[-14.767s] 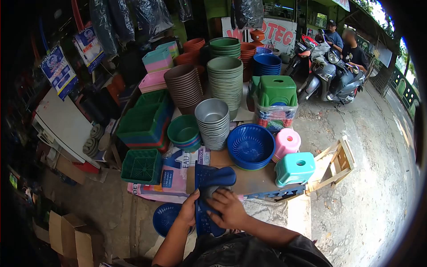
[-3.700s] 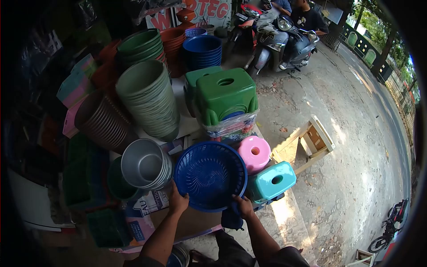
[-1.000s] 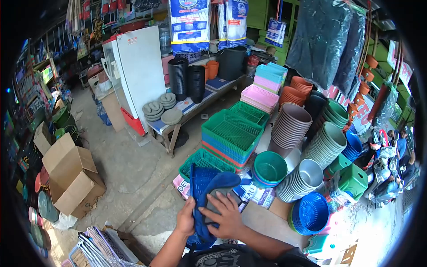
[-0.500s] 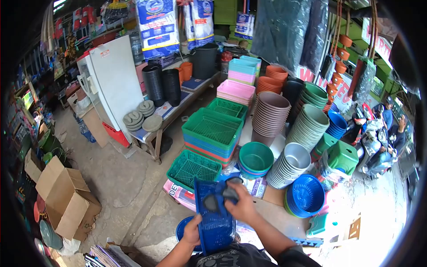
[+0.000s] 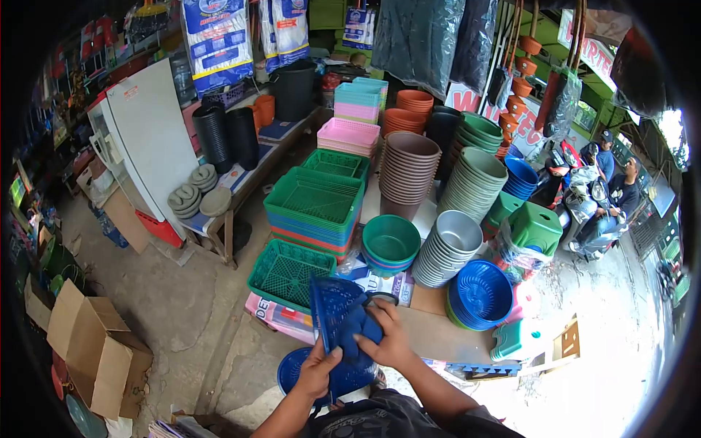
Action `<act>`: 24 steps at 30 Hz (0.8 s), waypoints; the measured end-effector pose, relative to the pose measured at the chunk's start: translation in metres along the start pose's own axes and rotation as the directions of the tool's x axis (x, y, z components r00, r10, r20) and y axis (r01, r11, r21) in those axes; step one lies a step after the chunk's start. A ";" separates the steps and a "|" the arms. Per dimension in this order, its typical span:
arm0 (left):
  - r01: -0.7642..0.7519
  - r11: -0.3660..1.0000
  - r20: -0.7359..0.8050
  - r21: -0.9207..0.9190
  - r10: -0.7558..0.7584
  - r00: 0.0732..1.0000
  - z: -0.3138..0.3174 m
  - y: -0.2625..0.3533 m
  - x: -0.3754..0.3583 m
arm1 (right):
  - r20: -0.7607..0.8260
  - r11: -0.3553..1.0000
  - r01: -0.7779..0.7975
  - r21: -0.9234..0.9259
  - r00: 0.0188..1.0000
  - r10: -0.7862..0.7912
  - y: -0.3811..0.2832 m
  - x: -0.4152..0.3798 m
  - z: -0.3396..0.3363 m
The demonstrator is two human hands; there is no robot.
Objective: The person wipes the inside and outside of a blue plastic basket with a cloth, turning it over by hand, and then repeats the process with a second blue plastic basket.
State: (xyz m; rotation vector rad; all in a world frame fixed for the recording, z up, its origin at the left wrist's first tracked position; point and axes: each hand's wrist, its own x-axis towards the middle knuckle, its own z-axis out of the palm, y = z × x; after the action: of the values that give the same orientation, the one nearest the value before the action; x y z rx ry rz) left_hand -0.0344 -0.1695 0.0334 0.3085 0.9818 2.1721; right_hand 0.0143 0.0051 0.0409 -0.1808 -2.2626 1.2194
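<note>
Your left hand (image 5: 315,371) was closed part-way around the edge of a blue basket (image 5: 332,310), thumb on the near side and the other fingers mostly out of sight behind it. Your right hand (image 5: 387,343) was half closed, its curved fingers and thumb holding a dark blue cloth (image 5: 358,328) against the basket. The basket was held up in front of your body, turned on its side with its rim steeply tilted. Whether the cloth lay on its inner or outer face could not be told.

What had just changed was the cloth: it had been gathered from a broader spread into thick folds beneath your right hand. That probably put its contact on a smaller patch, while your left hand steadied the basket.

A second blue basket (image 5: 292,369) sat low behind your left hand, beside the worktop (image 5: 431,332). On the worktop, the green crate (image 5: 292,270) was nearest the held basket on the far side. Beyond it and to the right stood the round green basins (image 5: 391,241), the silver buckets (image 5: 453,237) and the blue basins (image 5: 480,288). An open cardboard box (image 5: 91,339) stood on the ground well to the left, and two people (image 5: 624,193) were by the motorbikes at far right.
</note>
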 end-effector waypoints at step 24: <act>0.160 0.985 0.034 -0.062 -0.158 0.987 -0.010 0.010 0.010 | 0.264 0.926 0.281 -0.253 0.941 -0.213 -0.017 -0.012 -0.021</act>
State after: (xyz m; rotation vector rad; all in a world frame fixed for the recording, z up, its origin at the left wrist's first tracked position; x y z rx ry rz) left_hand -0.0513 -0.1722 0.0330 0.2223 0.8875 2.0441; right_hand 0.0382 0.0062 0.0590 0.1492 -2.5672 0.8097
